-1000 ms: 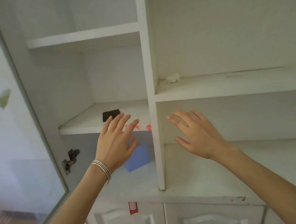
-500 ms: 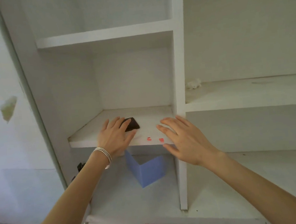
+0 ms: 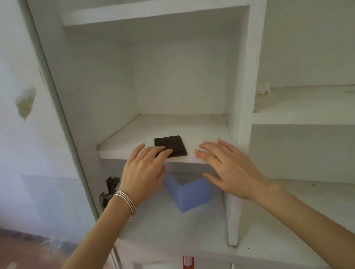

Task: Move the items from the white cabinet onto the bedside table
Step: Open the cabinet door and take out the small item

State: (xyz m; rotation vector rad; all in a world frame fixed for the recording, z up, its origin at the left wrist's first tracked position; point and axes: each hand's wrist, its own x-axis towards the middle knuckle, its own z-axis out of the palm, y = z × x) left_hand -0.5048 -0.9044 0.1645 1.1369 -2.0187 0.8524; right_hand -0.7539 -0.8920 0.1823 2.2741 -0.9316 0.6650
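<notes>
— Under the fingers [image 3: 162,153] of the left hand [image 3: 142,171], on the middle shelf [image 3: 118,147] of the white cabinet [image 3: 245,83]: dark flat wallet [image 3: 173,144], laid close to the front lip.

— Gripped?

— Not gripped. Stretched out straight, tips resting on its near corner. Probably meant to drag it over the lip, too thin to pinch where it lay.

— And the right hand [image 3: 228,168]?

— Spread wide, held nothing, hovered just right of the wallet at the shelf edge. Perhaps waited to catch.

— Below the fingers?

— Blue box [image 3: 189,195], one shelf down. Painted white boards, dusty and scuffed; patchy wall [image 3: 8,141] left of the wrist. Bedside table out of sight.
</notes>
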